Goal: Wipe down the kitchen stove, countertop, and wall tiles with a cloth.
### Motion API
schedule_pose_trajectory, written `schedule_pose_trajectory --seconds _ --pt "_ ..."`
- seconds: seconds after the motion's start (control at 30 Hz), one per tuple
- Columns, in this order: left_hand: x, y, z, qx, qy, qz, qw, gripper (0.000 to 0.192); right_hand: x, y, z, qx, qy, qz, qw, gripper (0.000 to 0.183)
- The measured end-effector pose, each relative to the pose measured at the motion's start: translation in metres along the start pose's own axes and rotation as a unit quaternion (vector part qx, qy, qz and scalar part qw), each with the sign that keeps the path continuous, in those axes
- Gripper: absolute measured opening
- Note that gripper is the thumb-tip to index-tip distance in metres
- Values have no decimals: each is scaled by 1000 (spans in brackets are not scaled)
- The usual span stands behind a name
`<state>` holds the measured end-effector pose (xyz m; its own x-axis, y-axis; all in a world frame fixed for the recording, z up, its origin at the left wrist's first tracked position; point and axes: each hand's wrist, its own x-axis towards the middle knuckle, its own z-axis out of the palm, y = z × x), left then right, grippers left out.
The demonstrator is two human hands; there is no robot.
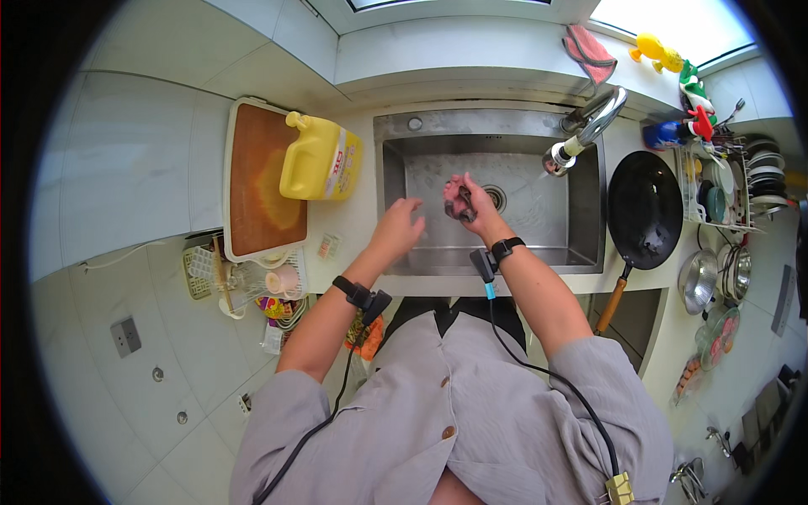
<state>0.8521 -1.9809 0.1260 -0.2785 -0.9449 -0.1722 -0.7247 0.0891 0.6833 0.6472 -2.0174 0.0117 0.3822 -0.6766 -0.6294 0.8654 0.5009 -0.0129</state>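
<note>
My right hand [476, 205] is over the stainless steel sink [435, 249], palm turned up, with its fingers curled around a small dark, shiny object [466, 205]. Its exact kind cannot be made out. Beside it, my left hand [399, 228] hangs over the left part of the basin, holding nothing, fingers apart. The drain [495, 197] lies just right of my right hand and is partly covered by it. A chrome faucet [593, 123] reaches over the basin's right side, and a little water appears to run from its head. Wet streaks cover the sink floor.
Left of the sink, a yellow plastic jug [322, 158] stands against a brown-topped tray [259, 183]. A black wok [645, 208] with a wooden handle [611, 308] sits to the right, near a dish rack [719, 183] and metal colander [698, 281]. Cables run from both wrist straps.
</note>
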Motion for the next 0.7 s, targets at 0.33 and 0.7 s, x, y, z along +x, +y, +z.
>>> schedule_pose_trajectory --seconds 0.33,0.7 --pt "-3 -14 -5 13 -54 -30 998 29 16 15 -3 -130 31 -52 990 33" --pt "-7 -18 -11 33 -21 -4 999 27 10 11 -10 -196 32 -35 980 41"
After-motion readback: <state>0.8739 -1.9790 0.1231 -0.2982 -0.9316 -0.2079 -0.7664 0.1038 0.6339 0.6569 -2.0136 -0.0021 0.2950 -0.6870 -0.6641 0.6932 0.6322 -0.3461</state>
